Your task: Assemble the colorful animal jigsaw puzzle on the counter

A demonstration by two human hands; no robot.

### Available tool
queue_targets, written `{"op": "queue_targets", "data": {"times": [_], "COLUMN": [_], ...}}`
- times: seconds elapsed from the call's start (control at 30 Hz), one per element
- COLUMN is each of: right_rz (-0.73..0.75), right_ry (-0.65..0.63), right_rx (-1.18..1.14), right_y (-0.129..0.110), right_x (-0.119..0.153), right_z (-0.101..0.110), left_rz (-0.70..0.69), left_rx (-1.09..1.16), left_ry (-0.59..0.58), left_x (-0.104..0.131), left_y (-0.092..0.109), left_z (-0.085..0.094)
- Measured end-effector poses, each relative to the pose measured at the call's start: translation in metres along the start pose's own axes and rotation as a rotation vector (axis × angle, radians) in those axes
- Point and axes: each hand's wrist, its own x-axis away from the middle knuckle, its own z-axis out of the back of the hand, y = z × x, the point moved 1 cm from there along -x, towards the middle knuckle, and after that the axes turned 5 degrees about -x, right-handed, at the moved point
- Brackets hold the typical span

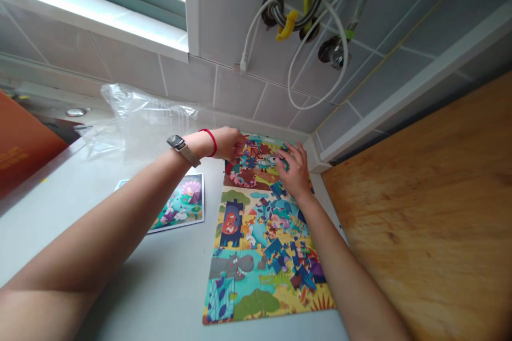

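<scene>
Two hands on the far end of the puzzle board [256, 303], which lies flat on the white surface [172, 287] from center to lower center of frame. Board runs lengthwise away from the person, probably so both arms can come in from the sides. Loose pieces [306, 277] sit in a pile along its middle and right, some overlapping; likely heaped on the board to be within reach of either hand. Picture card [186, 205] lies flat left of the board, apart from it, partly behind the left forearm; looks parked there to leave the board free. Plastic bag [140, 122] is crumpled against the wall, upper left, seemingly just out of the way. Left hand [229, 144] is at the board's upper-left corner, palm down, fingers curled inward with little gap; tips are down among the pieces, can't tell if one is pinched. Right hand [295, 168] is over the upper-right part, fingers loosely spread and bent, thumb and index close to pieces there. Contact looks likely; firm grip on anything can't be confirmed from this angle.
</scene>
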Motion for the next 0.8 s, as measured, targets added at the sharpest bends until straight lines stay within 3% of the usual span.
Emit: {"op": "queue_targets", "data": {"times": [0.07, 0.13, 0.23, 0.3, 0.4, 0.5, 0.67, 0.8], "right_rz": [0.006, -0.09, -0.236, -0.34, -0.484, -0.579, -0.545, -0.464], "right_ry": [-0.04, -0.197, -0.447, -0.495, -0.459, -0.425, -0.301, -0.265], "right_rx": [-0.166, -0.407, -0.687, -0.746, -0.808, -0.793, -0.588, -0.473], "right_y": [-0.027, -0.058, -0.1, -0.118, -0.131, -0.135, -0.141, -0.147], "right_x": [0.003, 0.018, 0.063, 0.101, 0.149, 0.176, 0.182, 0.18], "right_z": [0.016, 0.026, 0.027, 0.021, 0.012, 0.008, 0.009, 0.009], "left_rz": [-0.031, -0.095, -0.279, -0.386, -0.4, -0.383, -0.608, -0.668], "left_rx": [0.034, 0.115, 0.342, 0.466, 0.49, 0.468, 0.156, 0.023], "left_ry": [-0.005, -0.003, 0.012, 0.01, 0.052, 0.17, 0.469, 0.561], "left_x": [0.016, 0.034, 0.061, 0.081, 0.111, 0.139, 0.168, 0.182], "left_y": [0.007, 0.014, 0.027, 0.036, 0.044, 0.041, 0.016, 0.009], "left_z": [0.004, 0.001, -0.022, -0.045, -0.078, -0.101, -0.124, -0.138]}}
